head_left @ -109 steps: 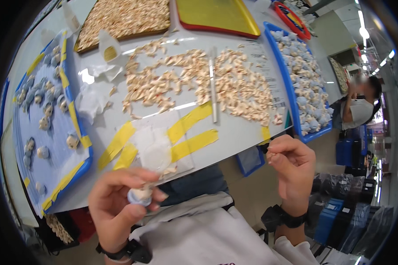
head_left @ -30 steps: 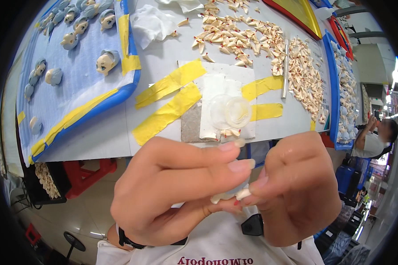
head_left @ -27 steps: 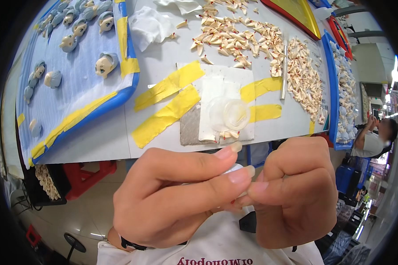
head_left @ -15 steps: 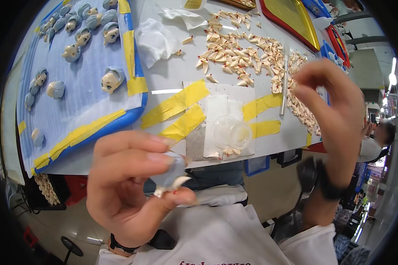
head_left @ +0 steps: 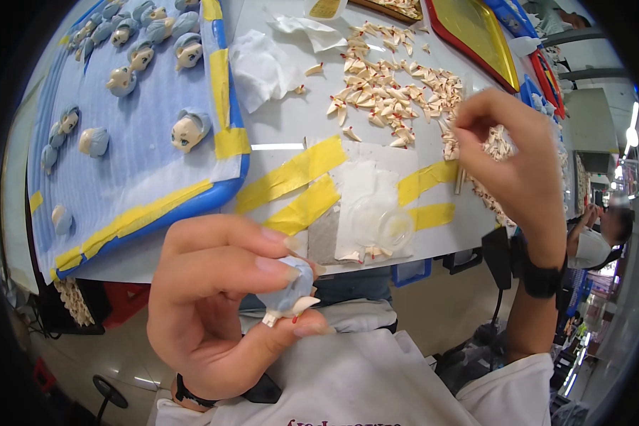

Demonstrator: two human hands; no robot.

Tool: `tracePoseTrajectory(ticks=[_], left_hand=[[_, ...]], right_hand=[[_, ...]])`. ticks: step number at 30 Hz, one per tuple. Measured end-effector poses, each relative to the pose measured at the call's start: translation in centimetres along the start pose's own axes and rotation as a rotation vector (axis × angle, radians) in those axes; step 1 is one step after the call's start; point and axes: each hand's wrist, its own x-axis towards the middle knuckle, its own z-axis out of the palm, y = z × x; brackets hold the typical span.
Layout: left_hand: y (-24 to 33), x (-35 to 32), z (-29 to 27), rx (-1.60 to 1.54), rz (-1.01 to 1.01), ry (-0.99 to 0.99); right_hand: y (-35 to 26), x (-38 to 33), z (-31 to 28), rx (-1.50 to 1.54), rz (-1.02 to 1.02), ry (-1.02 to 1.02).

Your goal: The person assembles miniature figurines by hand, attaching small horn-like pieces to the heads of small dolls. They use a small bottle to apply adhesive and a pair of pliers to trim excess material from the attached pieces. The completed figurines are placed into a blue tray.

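In front of the pale shirt (head_left: 334,383), the left hand (head_left: 213,305) grips a small light-blue doll head (head_left: 292,280), a cream pointed piece (head_left: 304,305) at its lower edge. Over the desk (head_left: 277,128), the right hand (head_left: 515,163) curls thumb toward finger near loose cream pieces (head_left: 376,92); whether it holds one cannot be told. A light, steady pinch clear of the pointed tip seems best

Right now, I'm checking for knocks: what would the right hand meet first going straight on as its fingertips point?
Probably the cream, red-tipped pieces just left of the right hand, though depth is unclear, so it could pass above them.
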Motion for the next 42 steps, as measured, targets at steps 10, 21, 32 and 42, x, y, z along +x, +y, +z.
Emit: tracePoseTrajectory(ticks=[10,21,32,42], left_hand=[[0.8,-0.4,1.2,-0.213,-0.203,0.000],[-0.3,0.1,0.2,0.024,0.127,-0.274],[-1.8,-0.2,1.0,-0.196,0.151,-0.212],[0.7,-0.5,3.7,-0.504,-0.245,0.059]], right_hand=[[-3.1,-7.2,-0.3,0.635,0.313,0.238],[-5.1,-4.8,2.2,0.369,0.026,0.209],[-5.8,-4.5,3.1,0.050,-0.108,0.247],[-5.3,-6.2,4.2,0.638,-0.027,0.357]])
